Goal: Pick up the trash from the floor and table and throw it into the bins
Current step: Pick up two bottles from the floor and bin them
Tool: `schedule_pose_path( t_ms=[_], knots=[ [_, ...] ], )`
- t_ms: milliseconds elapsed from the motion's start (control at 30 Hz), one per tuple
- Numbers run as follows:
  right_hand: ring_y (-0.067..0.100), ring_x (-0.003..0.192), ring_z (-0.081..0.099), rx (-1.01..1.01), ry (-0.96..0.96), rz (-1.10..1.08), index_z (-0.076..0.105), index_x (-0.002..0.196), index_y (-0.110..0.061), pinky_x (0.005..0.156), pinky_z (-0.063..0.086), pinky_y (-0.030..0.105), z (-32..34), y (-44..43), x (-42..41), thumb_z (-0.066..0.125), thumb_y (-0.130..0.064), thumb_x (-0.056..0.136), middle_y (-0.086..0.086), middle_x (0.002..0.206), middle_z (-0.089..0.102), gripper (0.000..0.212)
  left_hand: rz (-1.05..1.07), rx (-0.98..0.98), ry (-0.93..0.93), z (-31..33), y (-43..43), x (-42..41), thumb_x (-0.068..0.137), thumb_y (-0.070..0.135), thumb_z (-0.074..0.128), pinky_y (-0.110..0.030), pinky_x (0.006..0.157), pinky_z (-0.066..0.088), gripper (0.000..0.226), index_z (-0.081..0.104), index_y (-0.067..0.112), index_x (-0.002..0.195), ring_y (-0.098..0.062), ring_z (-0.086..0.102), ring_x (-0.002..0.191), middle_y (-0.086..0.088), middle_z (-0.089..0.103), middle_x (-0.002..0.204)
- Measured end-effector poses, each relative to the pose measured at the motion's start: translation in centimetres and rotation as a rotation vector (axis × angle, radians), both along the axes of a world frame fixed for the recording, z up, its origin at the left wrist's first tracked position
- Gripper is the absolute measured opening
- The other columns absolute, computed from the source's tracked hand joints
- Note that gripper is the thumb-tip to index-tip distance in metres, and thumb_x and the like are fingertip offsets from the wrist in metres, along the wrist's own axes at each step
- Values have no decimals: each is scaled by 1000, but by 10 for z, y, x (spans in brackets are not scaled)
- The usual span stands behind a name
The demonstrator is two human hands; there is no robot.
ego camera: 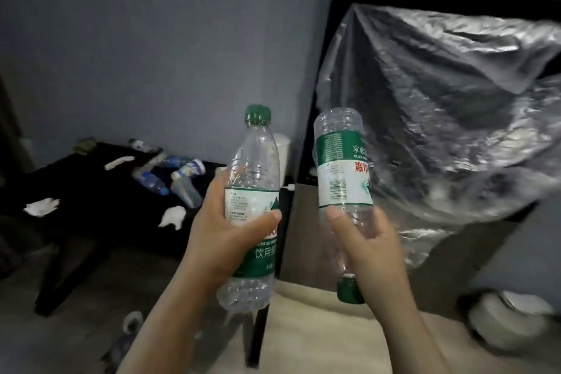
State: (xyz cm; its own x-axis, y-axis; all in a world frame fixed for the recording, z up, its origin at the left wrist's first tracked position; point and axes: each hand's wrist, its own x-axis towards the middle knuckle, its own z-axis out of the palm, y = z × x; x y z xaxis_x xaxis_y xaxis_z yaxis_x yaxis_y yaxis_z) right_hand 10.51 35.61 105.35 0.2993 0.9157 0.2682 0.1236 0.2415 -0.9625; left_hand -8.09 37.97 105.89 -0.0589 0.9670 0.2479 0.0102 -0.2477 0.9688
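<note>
Your left grip (pixel 224 231) is wrapped round the lower half of a clear bottle (pixel 258 161), thumb across its green and white label. That bottle stands upright, green cap on top, and looks empty. Your right grip (pixel 364 240) holds a second bottle (pixel 340 161) of the same kind by its neck end, fingers curled round it. This one is upside down: the green cap points at the floor and the label, with its barcode, reads inverted. Both bottles are in the air, apart from each other, in front of the right edge of the black worktop (pixel 91 222).

Toward the worktop's far right corner lies a loose heap of blue-labelled bottles (pixel 182 179). Crumpled white tissues sit near the front edge, one at the left (pixel 41 206) and one at the right (pixel 173 215), and a third (pixel 118 162) lies further back.

To your right, a large clear plastic bag (pixel 440 115) drapes over a dark frame. Behind it all is a grey-blue wall (pixel 151 39). Another bottle (pixel 130 328), blurred, lies on the dim floor (pixel 76 328) below your left forearm.
</note>
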Motion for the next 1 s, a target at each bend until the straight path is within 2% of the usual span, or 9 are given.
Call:
schedule_pose_path(
  t_ms=[67, 167, 333, 433, 567, 700, 833, 900, 1000],
  knots=[
    [8, 61, 64, 1, 15, -85, 65, 95, -23, 55, 50, 29, 0, -22, 45, 74, -48, 63, -8, 77, 72, 41, -74, -14, 15, 0, -3, 50, 47, 36, 79, -28, 69, 56, 61, 55, 46, 102, -11, 70, 79, 11, 72, 89],
    [3, 56, 60, -22, 18, -231, 64, 90, -21, 49, 45, 18, -1, -62, 121, 76, -41, 69, -10, 71, 70, 31, -210, -26, 5, 0, -19, 134, 57, 40, 75, -22, 64, 53, 49, 54, 47, 101, -4, 69, 77, 15, 71, 89],
    [10, 55, 59, -38, -9, -438, 65, 95, -25, 53, 45, 27, -6, -142, 250, 68, -59, 56, -2, 75, 71, 52, -392, -48, -6, -4, -69, 280, 63, 60, 75, -20, 64, 50, 53, 55, 42, 109, -1, 69, 78, 14, 71, 92],
    [13, 58, 61, -38, -6, -559, 66, 94, -24, 55, 46, 28, -9, -189, 320, 70, -60, 56, 0, 76, 71, 53, -493, -58, 11, -5, -104, 358, 64, 54, 68, -22, 65, 50, 49, 53, 44, 109, 0, 68, 77, 14, 71, 91],
    [22, 64, 67, -42, 6, -690, 65, 94, -24, 55, 45, 29, -13, -243, 393, 73, -57, 57, 3, 81, 73, 50, -603, -34, 23, -7, -143, 446, 78, 40, 72, -25, 65, 51, 34, 54, 42, 107, -5, 69, 77, 8, 71, 91],
    [25, 64, 70, -83, 23, -824, 65, 92, -28, 53, 49, 30, -14, -279, 446, 72, -57, 59, -2, 78, 73, 45, -720, -24, 50, -10, -160, 518, 66, 50, 69, -38, 73, 57, 47, 53, 43, 110, -13, 70, 83, 6, 71, 96],
    [20, 69, 71, -121, 50, -941, 64, 93, -31, 61, 57, 36, -23, -296, 494, 67, -65, 56, -6, 82, 72, 51, -818, -37, 70, -19, -161, 585, 60, 55, 70, -43, 76, 57, 55, 54, 41, 111, -15, 70, 83, 6, 71, 95],
    [19, 64, 70, -133, 70, -990, 64, 93, -29, 53, 53, 33, -28, -297, 515, 68, -62, 56, -2, 81, 72, 50, -858, -47, 75, -23, -158, 616, 68, 48, 75, -36, 71, 56, 46, 55, 40, 109, -11, 70, 79, 6, 71, 92],
    [22, 62, 70, -142, 77, -1065, 63, 95, -27, 47, 50, 26, -32, -290, 550, 75, -50, 69, 0, 83, 72, 36, -930, -56, 67, -30, -143, 658, 75, 38, 76, -22, 61, 49, 40, 55, 39, 109, -2, 68, 72, 11, 71, 87]
  ],
)
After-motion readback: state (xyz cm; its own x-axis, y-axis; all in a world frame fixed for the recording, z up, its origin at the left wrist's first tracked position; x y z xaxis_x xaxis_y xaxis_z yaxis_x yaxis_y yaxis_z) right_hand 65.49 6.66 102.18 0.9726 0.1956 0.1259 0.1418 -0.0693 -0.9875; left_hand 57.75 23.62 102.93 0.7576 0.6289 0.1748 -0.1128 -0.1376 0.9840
